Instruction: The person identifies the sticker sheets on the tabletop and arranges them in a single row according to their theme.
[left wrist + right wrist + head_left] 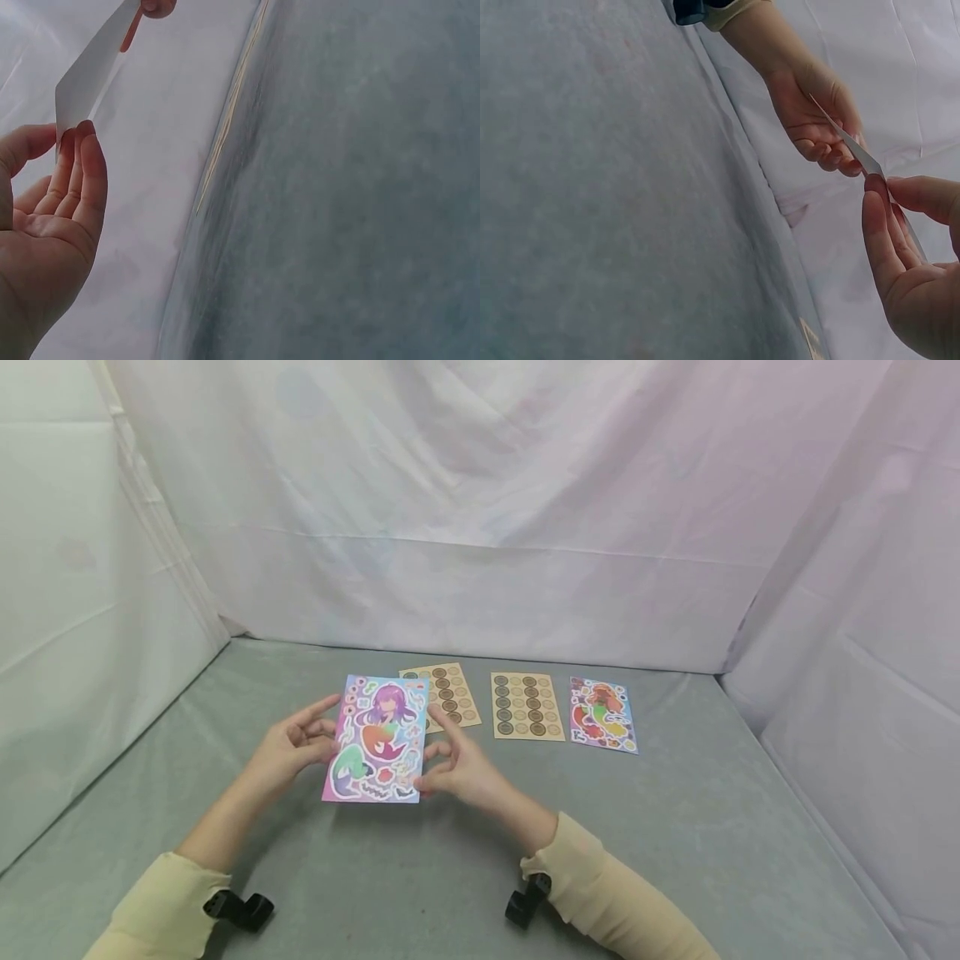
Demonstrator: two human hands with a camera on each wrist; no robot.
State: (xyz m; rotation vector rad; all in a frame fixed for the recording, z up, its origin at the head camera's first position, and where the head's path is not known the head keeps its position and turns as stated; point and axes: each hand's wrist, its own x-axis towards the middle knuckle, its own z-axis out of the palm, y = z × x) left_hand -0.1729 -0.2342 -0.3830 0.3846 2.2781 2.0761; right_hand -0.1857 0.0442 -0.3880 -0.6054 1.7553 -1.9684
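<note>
A sticker sheet (384, 739) with a purple-haired mermaid on pink and blue is held up over the table, its printed face toward the head camera. My left hand (292, 747) pinches its left edge between thumb and fingers. At the opposite edge, my right hand (465, 768) grips the sheet with the thumb near the lower corner. From the left wrist, the plain white back of the sheet (90, 71) shows above the left hand (56, 217). The right wrist view catches the sheet (862, 156) nearly edge-on, between the right hand (915, 255) and the left hand.
Behind the held sheet lies a tan sheet of round stickers (465, 706), partly covered by it. Another tan sheet (527, 706) lies to its right, then a second mermaid sticker sheet (602, 716). White cloth (480, 585) walls the back and sides of the grey table (712, 827).
</note>
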